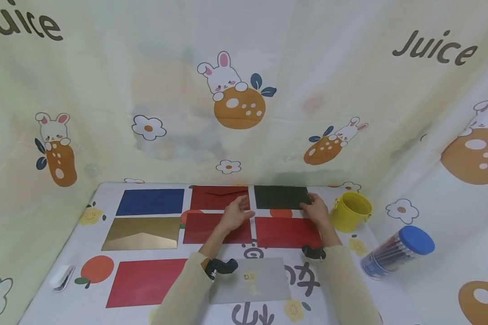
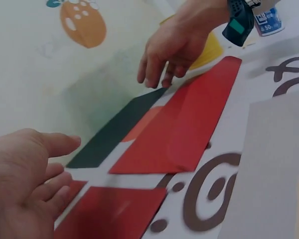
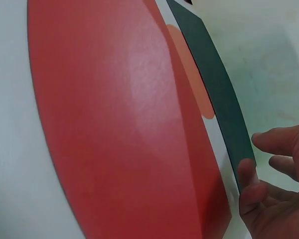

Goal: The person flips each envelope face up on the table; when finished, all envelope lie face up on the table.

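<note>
On the table's far edge, the thin, light, seemingly stiff dark green envelope is touched at its corner by the right hand's relaxed fingers; the left hand is held spread, empty.

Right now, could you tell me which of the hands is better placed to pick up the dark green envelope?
Right hand: its fingertips are at the dark green envelope's right corner, while the left hand hovers over the red envelopes.

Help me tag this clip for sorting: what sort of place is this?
Probably a craft or stationery table set up indoors. Coloured envelopes, such as the dark green envelope, lie in rows on a printed tablecloth, with a tub of pens and a cartoon cloth backdrop behind.
</note>
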{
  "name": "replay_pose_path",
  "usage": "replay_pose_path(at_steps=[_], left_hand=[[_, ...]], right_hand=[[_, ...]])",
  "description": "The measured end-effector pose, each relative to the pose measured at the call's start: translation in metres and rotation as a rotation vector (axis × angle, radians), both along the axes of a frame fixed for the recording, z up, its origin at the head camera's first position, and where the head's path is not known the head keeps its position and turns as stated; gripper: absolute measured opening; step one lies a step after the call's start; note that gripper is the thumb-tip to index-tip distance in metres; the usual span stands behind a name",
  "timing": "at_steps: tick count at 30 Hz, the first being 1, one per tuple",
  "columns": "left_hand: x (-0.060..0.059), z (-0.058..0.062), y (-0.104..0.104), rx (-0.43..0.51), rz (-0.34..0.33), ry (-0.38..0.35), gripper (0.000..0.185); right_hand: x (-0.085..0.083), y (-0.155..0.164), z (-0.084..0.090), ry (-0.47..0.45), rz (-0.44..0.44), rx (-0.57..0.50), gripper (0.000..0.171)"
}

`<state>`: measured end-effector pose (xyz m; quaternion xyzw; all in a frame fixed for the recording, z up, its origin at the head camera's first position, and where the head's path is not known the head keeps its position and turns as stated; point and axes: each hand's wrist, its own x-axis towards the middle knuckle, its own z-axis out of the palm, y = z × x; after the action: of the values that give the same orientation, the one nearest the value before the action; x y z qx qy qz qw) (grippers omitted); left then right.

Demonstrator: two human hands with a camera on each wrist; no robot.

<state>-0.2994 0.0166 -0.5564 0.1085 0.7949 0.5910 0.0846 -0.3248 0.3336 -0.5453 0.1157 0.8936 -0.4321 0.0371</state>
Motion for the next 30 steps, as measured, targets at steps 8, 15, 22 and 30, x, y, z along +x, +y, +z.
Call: replay_pose_path(at_steps=[8,15,22,30], left_hand=[[-0.004,-0.006,0.024,0.058,-0.028,-0.087,0.073],[-0.007,-0.008,0.03,0.143,-0.028,-0.157,0.077],[-0.007,-0.005,0.029,0.272,0.008,-0.242,0.077],[-0.008,-0.002,0.029,0.334,0.047,-0.289,0.071]], right_hand=[[0.003,0.004,0.0,-0.04,-0.043,-0.044,0.065],[0.0,0.001,0.001,-0.019,-0.068,-0.099,0.063],[-0.003,-0.002,0.0,0.02,-0.087,-0.082,0.059],[-0.002,-0.003,0.0,0.002,-0.098,-0.063,0.057]])
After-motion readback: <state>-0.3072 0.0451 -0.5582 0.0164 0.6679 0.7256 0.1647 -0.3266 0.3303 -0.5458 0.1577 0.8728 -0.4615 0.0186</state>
